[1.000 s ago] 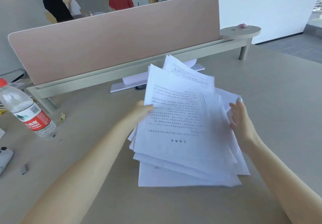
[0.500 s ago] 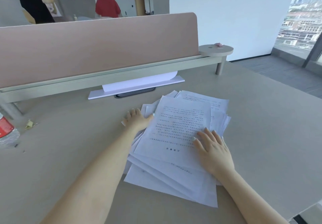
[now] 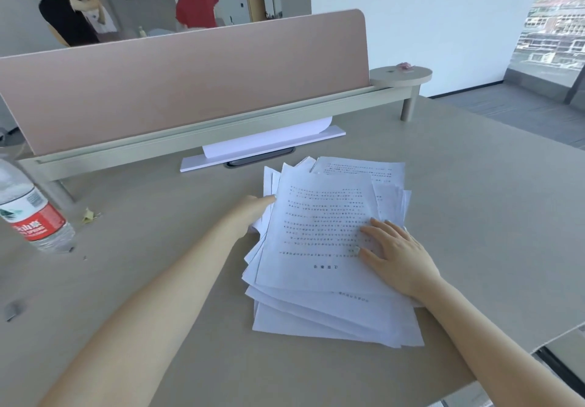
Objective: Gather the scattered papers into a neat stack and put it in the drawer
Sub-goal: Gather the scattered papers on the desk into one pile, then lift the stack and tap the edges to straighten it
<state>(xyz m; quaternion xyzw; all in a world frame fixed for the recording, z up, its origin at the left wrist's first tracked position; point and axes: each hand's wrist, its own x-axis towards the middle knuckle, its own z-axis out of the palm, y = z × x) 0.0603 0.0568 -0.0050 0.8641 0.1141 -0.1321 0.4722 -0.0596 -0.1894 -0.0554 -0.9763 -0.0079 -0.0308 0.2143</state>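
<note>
A loose, fanned pile of white printed papers [image 3: 319,242] lies flat on the beige desk [image 3: 158,280]; its sheets are askew at the corners. My left hand [image 3: 253,213] is at the pile's left edge, fingers tucked under or against the sheets there. My right hand [image 3: 395,254] rests palm down on the top sheet's right side, fingers spread. No drawer is in view.
A pink divider panel [image 3: 190,90] on a rail runs along the desk's back, with a white sheet [image 3: 269,140] curled on a flat white tray beneath it. A plastic water bottle [image 3: 28,213] stands at the left. The desk's right edge [image 3: 538,346] is close.
The papers, held tilted up between both hands a second ago, now lie flat on the desk. My right hand moved from the pile's right edge onto the top sheet.
</note>
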